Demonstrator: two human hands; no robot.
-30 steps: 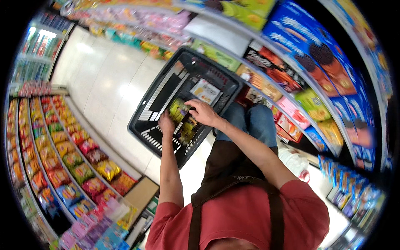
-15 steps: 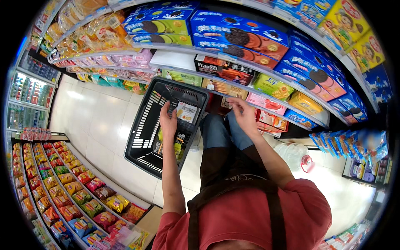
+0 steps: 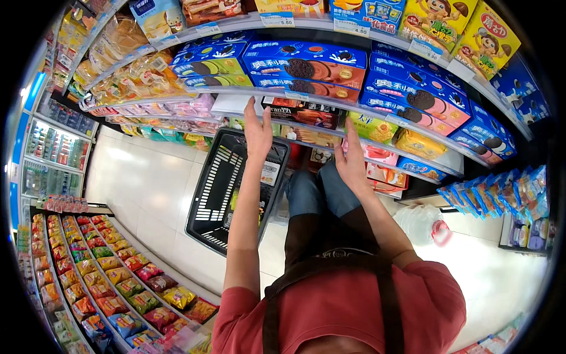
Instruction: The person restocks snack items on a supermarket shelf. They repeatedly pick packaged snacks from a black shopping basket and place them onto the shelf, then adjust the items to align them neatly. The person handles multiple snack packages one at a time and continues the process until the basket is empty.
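Note:
My left hand (image 3: 257, 133) is raised with fingers spread and holds nothing; it hovers over the black shopping basket (image 3: 219, 187) and in front of a shelf of brown snack boxes (image 3: 303, 112). My right hand (image 3: 352, 158) is also empty, fingers apart, lifted toward the same shelf next to a yellow-green box (image 3: 374, 127). The basket stands on the white floor by my knees and holds a few packets, one with a white label (image 3: 269, 173). Blue cookie boxes (image 3: 306, 68) fill the shelf above both hands.
Shelves of bagged snacks (image 3: 106, 274) run along the lower left. Drink coolers (image 3: 50, 150) stand at the far left. A clear plastic bottle with a pink handle (image 3: 421, 223) lies on the floor at the right. Blue packets (image 3: 492, 192) hang at the right.
Both hands left the packets in the basket and rose toward the shelf, empty. The view tilted up from the basket to the cookie shelves.

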